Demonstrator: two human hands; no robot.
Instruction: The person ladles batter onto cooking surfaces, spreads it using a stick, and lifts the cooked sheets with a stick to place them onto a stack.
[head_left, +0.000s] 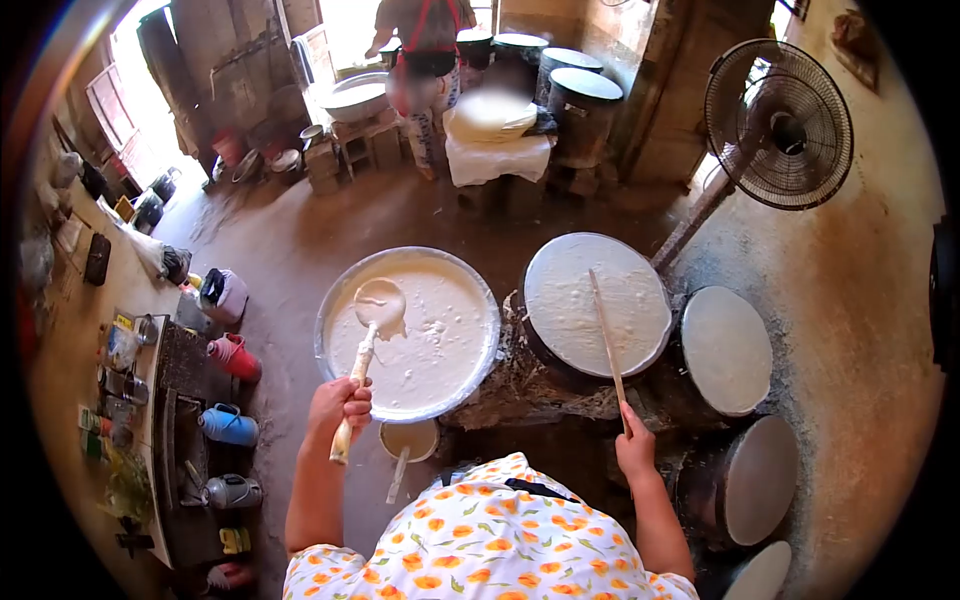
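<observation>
My left hand (343,407) is wrapped round the handle of a ladle (382,303), whose bowl is coated in pale batter. That bowl sits over a wide basin (322,352) filled with creamy, lumpy batter (425,350). In my right hand (633,445) is a long thin wooden stick (606,335). Its far end lies over a round griddle (668,335), which is covered by a pale layer of batter (560,300). Below the basin stands a small bucket (410,440) with a pale stick-like handle leaning in it.
More round griddles (727,350) curve along my right side. A standing fan (780,125) is at the upper right. Thermoses (228,424) and a cluttered table (140,400) line the left. Another person (425,60) stands at the back beside basins and drums (585,85).
</observation>
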